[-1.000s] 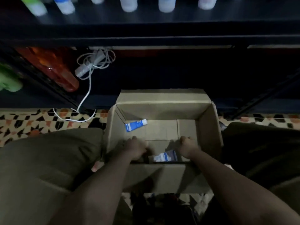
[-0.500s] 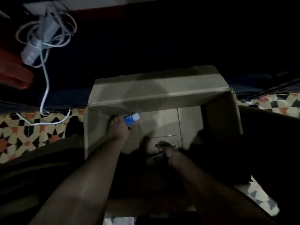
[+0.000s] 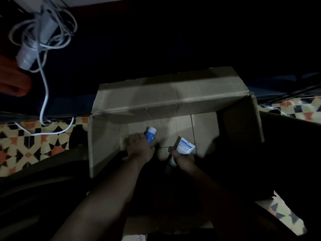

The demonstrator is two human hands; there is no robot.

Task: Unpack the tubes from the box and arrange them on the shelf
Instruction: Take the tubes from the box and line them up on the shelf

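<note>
head view: inside the cardboard box (image 3: pixel 111 145), left hand (image 3: pixel 139 146) grips a blue tube (image 3: pixel 150 134); right hand (image 3: pixel 184 160) grips a white-and-blue tube (image 3: pixel 185 146).

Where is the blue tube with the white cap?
The blue tube is inside the cardboard box, toward its left side, held in the left hand.

No lettering can be read anywhere in the dim, blurred view. The white-and-blue tube (image 3: pixel 185 145), in the box (image 3: pixel 166 100) near its middle, carries a pale label panel with faint lines of print, too small and smeared to make out. The blue tube (image 3: pixel 150 134), just left of it in the same box, shows only a plain blue body and white cap, with no legible mark.
</note>
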